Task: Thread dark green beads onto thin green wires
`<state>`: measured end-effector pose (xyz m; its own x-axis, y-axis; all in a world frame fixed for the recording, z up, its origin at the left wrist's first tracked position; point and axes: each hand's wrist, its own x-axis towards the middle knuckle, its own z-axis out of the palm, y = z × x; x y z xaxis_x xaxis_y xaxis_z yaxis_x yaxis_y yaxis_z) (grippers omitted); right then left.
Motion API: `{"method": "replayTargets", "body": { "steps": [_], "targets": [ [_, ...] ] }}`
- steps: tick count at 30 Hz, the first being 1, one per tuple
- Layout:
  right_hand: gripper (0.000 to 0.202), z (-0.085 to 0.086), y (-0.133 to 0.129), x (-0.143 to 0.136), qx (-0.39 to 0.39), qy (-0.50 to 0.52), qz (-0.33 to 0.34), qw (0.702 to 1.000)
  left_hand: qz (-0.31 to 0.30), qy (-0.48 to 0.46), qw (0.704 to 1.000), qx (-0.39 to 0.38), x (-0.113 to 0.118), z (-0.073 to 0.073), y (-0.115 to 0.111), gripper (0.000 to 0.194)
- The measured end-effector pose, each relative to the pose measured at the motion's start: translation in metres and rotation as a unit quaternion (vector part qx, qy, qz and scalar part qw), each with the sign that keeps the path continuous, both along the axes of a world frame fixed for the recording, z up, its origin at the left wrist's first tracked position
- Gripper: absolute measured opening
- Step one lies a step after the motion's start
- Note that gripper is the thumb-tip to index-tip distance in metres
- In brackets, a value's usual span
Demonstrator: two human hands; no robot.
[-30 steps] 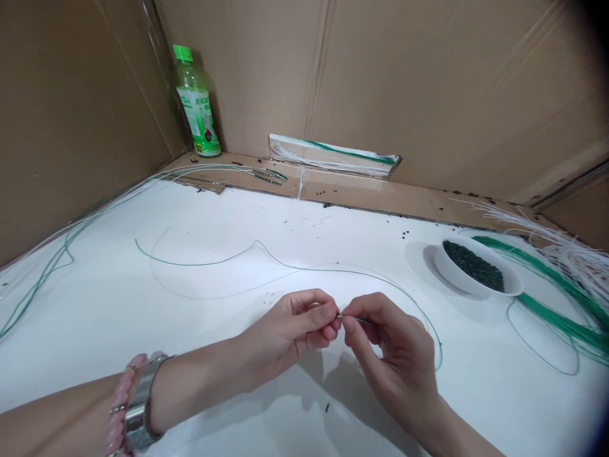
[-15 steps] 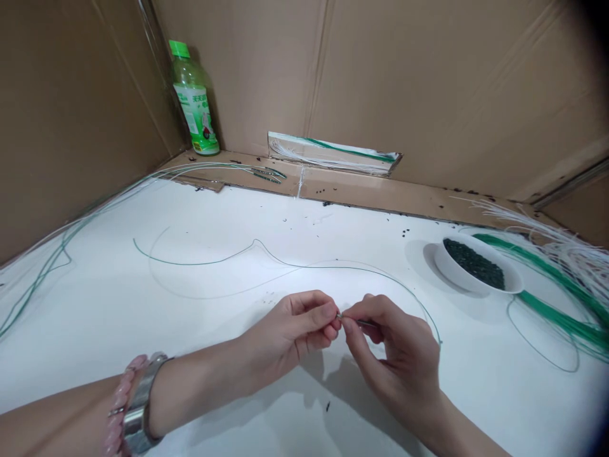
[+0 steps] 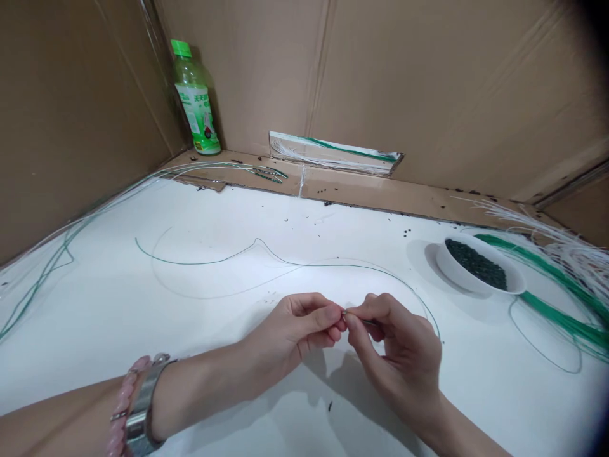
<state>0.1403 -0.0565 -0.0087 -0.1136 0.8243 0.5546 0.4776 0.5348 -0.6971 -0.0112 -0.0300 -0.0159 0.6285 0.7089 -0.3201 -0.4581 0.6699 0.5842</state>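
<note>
Thumb and fingertips of my left hand [image 3: 302,333] are pinched on something too small to make out, where both hands meet at the fingertips. My right hand [image 3: 404,355] is closed in a pinch on a thin strand, which looks like the end of the green wire [image 3: 352,265]. That wire curves out from behind the right hand and lies across the white table to the left. To the right, a white bowl [image 3: 445,263] holds many tiny dark green bead-like pieces [image 3: 478,263].
Green wire coils [image 3: 561,317] and white strands [image 3: 566,231] lie at the right. More strands [image 3: 61,244] run along the left, their dark-beaded ends [image 3: 269,173] on the cardboard ledge. A green-capped bottle [image 3: 196,114] stands in the back left corner. Cardboard walls [image 3: 404,82] enclose the table.
My fingertips have drawn closer together, and the small light bit between them shows less. The rest of the scene has only shifted slightly with the camera.
</note>
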Motion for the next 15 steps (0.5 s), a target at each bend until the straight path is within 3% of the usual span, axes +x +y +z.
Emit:
{"method": "replayTargets", "body": {
  "steps": [6, 15],
  "targets": [
    [0.015, -0.0018, -0.0005, 0.0003, -0.031, 0.04, 0.023, 0.998, 0.003, -0.012, 1.0, -0.007, 0.0003, -0.0004, 0.0008, 0.019],
    [0.016, -0.0039, 0.0, 0.0006, -0.013, 0.047, 0.024, 0.999, -0.001, -0.015, 1.0, -0.015, 0.0003, 0.0017, 0.0011, 0.02]
  ]
}}
